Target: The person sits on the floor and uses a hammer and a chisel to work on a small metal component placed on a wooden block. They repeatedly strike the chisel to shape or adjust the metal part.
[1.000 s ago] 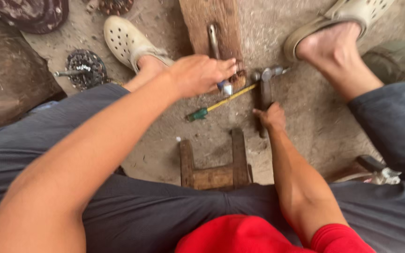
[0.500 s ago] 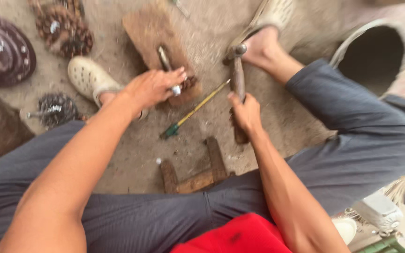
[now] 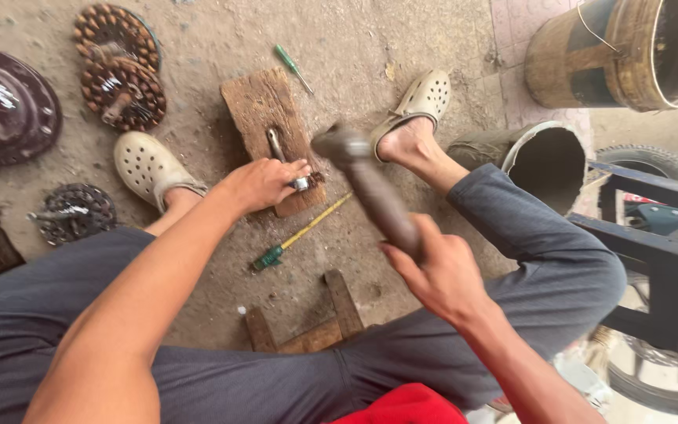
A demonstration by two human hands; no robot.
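Wooden and worn, the board lies flat on the dusty concrete floor between the person's two feet, and everything else sits around it. On the board's near end the left hand rests, its fingers curled narrowly around a small metal part pinned against the wood; a slim metal rod lies along the board just beyond that hand. Right of the board, the right hand is raised off the floor, its fingers wrapped tightly around the handle of a hammer, whose blurred head hangs above the board's right edge. A yellow-shafted screwdriver with a green handle lies on the floor just near of the board, and a smaller green screwdriver lies beyond its far corner. Left of the board, past the cream clog, stand rusty sprocket-like discs and a dark round plate. Right of it, past the other foot, lies a tipped pail, with a larger bucket farther off.
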